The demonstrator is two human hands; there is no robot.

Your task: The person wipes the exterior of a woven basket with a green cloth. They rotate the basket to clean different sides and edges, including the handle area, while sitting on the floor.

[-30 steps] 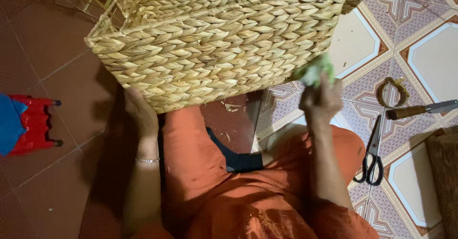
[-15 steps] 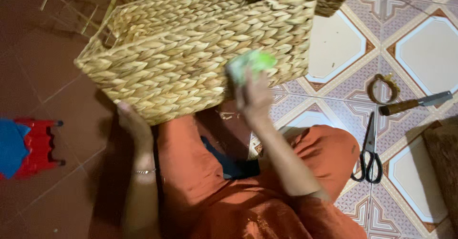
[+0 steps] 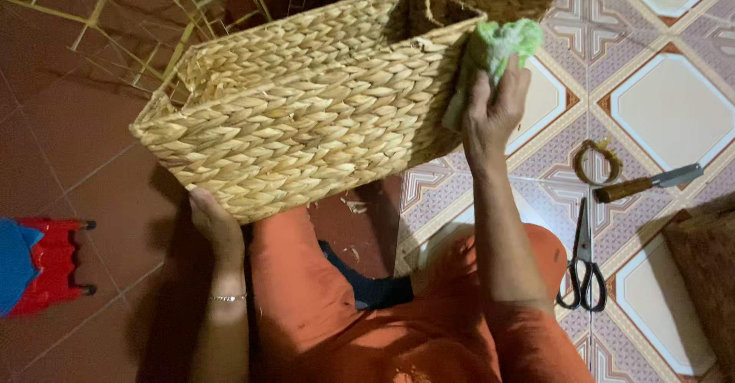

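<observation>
Two hands work on one woven basket (image 3: 306, 100), which is tipped on its side above the person's lap. Under its lower near corner, the left hand (image 3: 214, 226) props it up, fingers seemingly curled against the weave, though how tightly they close is hard to tell from here. At the basket's far end wall, the right hand (image 3: 490, 111) is clamped on a crumpled green cloth (image 3: 498, 46), pressing it against the rim corner, probably so the tilt exposes that face for wiping. Off to the right of that hand, on the tiled floor (image 3: 666, 100), lie scissors (image 3: 583, 264), a wooden-handled knife (image 3: 647, 184) and a small coiled ring (image 3: 597, 161).
</observation>
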